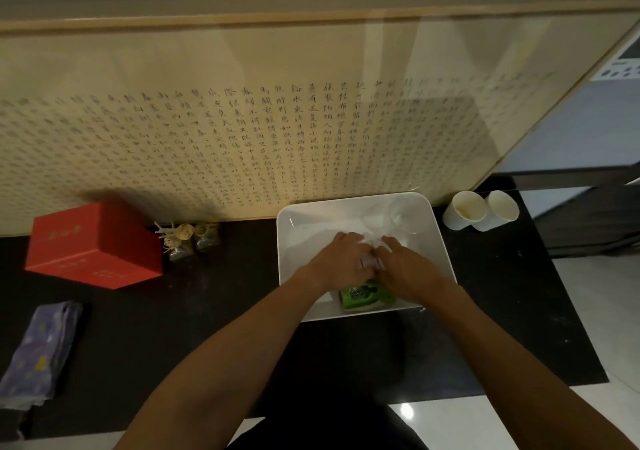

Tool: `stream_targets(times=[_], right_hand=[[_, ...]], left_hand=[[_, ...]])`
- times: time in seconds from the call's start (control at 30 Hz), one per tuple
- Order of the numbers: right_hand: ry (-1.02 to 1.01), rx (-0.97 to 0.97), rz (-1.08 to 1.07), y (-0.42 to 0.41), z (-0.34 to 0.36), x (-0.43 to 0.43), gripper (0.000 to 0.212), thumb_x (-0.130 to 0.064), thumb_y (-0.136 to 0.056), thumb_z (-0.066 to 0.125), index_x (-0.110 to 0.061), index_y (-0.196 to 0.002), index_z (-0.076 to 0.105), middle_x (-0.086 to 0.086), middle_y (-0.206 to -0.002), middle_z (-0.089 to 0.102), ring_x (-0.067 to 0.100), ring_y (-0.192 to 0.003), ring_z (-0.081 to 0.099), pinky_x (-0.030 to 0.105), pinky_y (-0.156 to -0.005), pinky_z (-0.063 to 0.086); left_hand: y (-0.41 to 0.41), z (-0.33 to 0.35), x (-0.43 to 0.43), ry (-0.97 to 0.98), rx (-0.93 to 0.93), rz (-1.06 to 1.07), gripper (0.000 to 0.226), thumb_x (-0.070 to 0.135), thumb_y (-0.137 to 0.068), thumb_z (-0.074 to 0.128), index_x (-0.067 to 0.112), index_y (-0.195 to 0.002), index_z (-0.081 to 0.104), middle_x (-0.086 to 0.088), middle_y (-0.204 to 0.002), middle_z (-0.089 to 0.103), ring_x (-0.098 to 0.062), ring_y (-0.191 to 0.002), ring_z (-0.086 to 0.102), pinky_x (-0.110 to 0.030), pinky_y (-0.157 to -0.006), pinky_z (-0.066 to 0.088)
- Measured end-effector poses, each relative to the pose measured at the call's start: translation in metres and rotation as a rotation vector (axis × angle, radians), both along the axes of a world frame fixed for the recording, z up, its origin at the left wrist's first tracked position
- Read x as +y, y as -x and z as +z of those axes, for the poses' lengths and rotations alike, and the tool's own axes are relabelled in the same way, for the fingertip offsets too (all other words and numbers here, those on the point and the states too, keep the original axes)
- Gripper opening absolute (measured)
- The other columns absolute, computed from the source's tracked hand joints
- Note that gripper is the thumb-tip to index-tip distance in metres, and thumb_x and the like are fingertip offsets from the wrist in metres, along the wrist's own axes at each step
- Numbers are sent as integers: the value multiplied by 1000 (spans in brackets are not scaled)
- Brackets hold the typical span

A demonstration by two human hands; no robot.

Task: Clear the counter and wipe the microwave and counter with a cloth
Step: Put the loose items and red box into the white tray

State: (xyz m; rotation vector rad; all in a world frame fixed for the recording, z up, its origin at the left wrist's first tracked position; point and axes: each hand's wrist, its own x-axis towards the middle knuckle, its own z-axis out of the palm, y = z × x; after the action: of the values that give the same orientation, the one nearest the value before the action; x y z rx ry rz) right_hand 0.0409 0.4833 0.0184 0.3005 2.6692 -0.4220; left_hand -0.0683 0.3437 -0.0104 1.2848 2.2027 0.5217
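Note:
A white square tray (294, 242) sits on the black counter (214, 311). Both my hands are inside it, close together. My left hand (341, 255) and my right hand (407, 264) curl their fingers on a crinkled clear wrapper (371, 261) between them. Its green printed end (365, 294) shows below my wrists at the tray's near edge. Clear glasses (403, 214) stand in the tray's far right corner. A folded purple patterned cloth (41, 349) lies at the counter's near left.
A red box (93, 245) stands at the back left, with two small straw-tied packets (188, 238) beside it. Two white paper cups (481, 210) lie against the framed calligraphy panel (242, 120) at the back right. An appliance panel (620, 65) shows far right.

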Motion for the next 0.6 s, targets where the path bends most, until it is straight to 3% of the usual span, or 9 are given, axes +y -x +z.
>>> stream_targets(times=[0.1, 0.17, 0.23, 0.37, 0.47, 0.6], right_hand=[[-2, 46, -46, -3, 2, 1, 32, -27, -100, 49, -12, -127, 53, 12, -134, 53, 26, -100, 66, 35, -85, 54], [-34, 61, -52, -3, 7, -2, 33, -30, -99, 51, -16, -129, 53, 8, -132, 54, 23, -102, 64, 35, -87, 54], [-90, 86, -34, 2, 14, -9, 38, -35, -100, 51, -20, -135, 50, 4, -136, 53, 21, -110, 61, 36, -95, 51], [-106, 262, 32, 29, 33, -47, 41, -42, -99, 51, -25, -137, 52, 0, -138, 55, 19, -116, 57, 35, -102, 44], [-28, 395, 110, 62, 43, -92, 39, -40, -98, 54, -24, -133, 56, 2, -134, 57, 20, -113, 57, 37, -100, 44], [102, 453, 292, 114, 40, -156, 44, -36, -96, 54, -17, -135, 55, 5, -130, 56, 24, -114, 56, 38, -95, 45]], left_hand=[[-6, 0, 0, -27, -18, -21, 39, 43, -90, 57, 19, -119, 69, -4, -127, 66, -22, -127, 50, -44, -116, 32], [-5, 2, -10, -64, -41, 21, 48, 41, -93, 65, 19, -135, 59, -7, -149, 51, -24, -141, 39, -42, -122, 27], [-3, 10, -26, -141, -35, 127, 51, 40, -95, 65, 21, -141, 54, -4, -155, 44, -21, -143, 36, -38, -121, 28], [2, 33, -83, -411, 32, 399, 37, 32, -97, 62, 24, -133, 57, 6, -135, 56, -9, -124, 50, -22, -107, 39], [3, 41, -147, -440, 55, 688, 29, 29, -98, 61, 26, -127, 58, 9, -122, 59, -5, -110, 57, -26, -93, 52], [9, 28, -216, -400, 87, 1108, 44, 18, -94, 67, 12, -135, 54, -4, -129, 56, -11, -111, 58, -39, -98, 54]])
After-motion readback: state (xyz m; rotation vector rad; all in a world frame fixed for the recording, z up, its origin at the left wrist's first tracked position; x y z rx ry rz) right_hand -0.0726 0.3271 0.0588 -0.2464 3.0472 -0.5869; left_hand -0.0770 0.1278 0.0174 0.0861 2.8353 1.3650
